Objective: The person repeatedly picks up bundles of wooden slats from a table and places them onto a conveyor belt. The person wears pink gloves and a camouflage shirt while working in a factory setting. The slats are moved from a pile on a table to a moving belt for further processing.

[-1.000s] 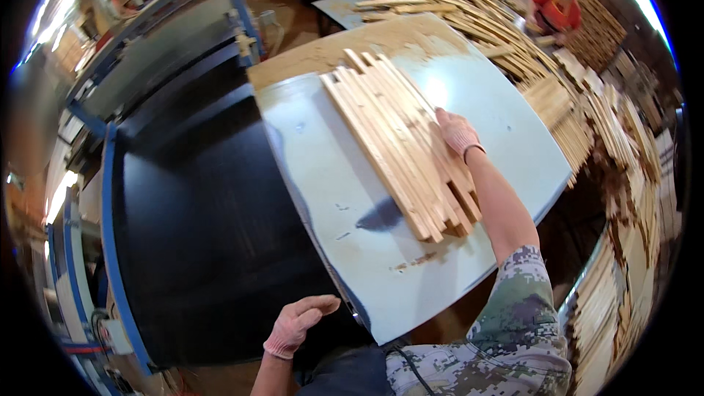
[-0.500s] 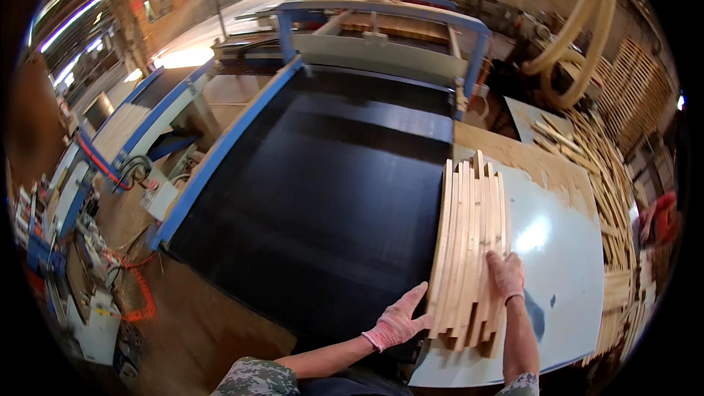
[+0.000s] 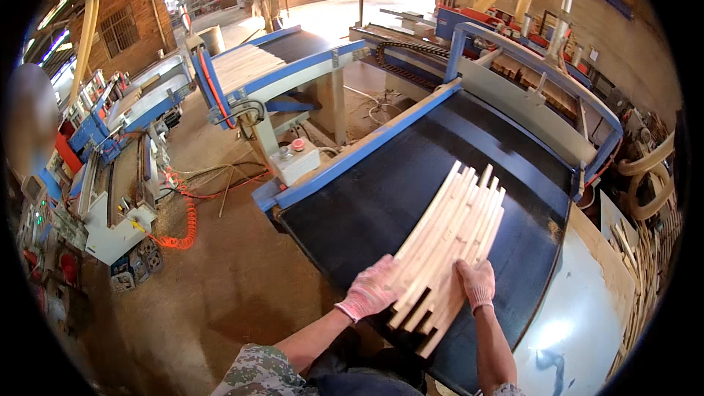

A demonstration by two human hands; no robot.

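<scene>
1. Wooden strips (image 3: 453, 238) lie bunched over a black belt (image 3: 367, 220), apparently being set down; the next move calls for an even, two-handed release.
2. Far left, a red bucket (image 3: 69, 268) shows; contents unclear.
3. The gloved left hand (image 3: 372, 288) grips the bundle's left edge.
4. The gloved right hand (image 3: 477, 283) clamps its right.

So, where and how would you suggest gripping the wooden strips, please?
Probably grip the wooden strips by both long outer sides near the closer end, left hand from the left, right hand from the right: strips lie side by side with uneven ends.
</scene>
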